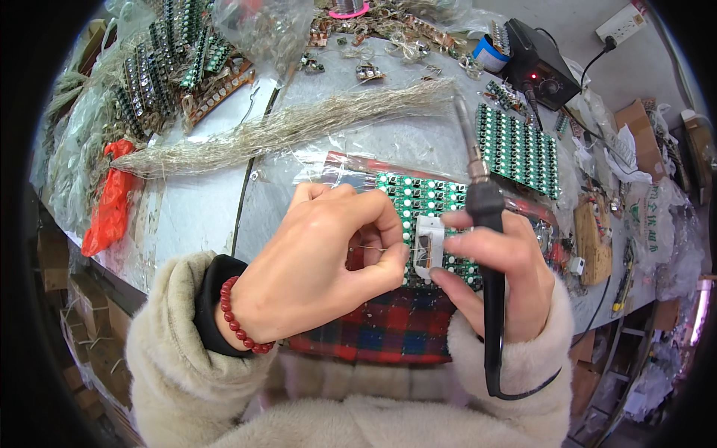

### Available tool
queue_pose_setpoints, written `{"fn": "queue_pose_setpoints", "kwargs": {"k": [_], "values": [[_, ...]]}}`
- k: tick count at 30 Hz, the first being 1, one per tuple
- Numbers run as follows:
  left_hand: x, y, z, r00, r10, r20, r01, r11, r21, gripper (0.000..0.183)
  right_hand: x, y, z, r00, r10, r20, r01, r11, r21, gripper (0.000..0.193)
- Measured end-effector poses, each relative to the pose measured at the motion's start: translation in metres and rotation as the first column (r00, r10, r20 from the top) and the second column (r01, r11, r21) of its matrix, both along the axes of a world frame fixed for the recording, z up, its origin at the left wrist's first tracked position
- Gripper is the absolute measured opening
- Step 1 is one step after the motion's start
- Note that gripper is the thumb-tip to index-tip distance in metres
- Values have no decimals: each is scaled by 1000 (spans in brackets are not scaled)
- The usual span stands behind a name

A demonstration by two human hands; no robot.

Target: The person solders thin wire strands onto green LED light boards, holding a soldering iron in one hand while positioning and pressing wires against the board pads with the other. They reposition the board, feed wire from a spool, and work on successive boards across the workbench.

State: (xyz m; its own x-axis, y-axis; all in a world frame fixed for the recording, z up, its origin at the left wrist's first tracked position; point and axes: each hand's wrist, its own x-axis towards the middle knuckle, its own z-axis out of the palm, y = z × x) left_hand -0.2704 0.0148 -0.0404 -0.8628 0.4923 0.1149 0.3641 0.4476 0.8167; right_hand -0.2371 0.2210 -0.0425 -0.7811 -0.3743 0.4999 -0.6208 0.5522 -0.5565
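Note:
My left hand [306, 246] is closed in a pinch, with a thin wire [366, 247] at its fingertips. A small white plastic housing [429, 227] lies over a green circuit board [394, 184] with rows of white and black parts. The thumb and a fingertip of my right hand [515, 272] rest against the housing's right side. That same hand holds a soldering iron [488, 207], its black handle crossing the fingers and its metal tip pointing up and away. Beneath the board is a red and blue plaid cloth [388, 326].
A long bundle of fine wires [299, 133], tied with red plastic [113, 205], stretches across the table. Another green board [517, 149] sits at right, near a black soldering station [544, 66]. Component strips [160, 71] and plastic bags [261, 33] pile up at far left.

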Motion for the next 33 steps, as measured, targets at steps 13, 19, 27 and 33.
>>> {"fn": "queue_pose_setpoints", "kwargs": {"k": [13, 19, 27, 33], "values": [[1, 4, 8, 977, 2, 214, -25, 994, 105, 9, 2, -3, -6, 985, 37, -166, -28, 998, 61, 37], [0, 3, 6, 987, 50, 152, -51, 999, 3, 10, 6, 0, -9, 985, -124, -120, 124, 992, -10, 48], [-4, 6, 0, 1000, -9, 12, 10, 990, -139, 9, 5, 5, -11, 991, -70, 116, 64, 996, 61, 63], [-5, 13, -4, 1000, 7, -2, -7, 984, -181, 9, 2, 5, -16, 992, -51, 111, 46, 998, 46, 67]]}}
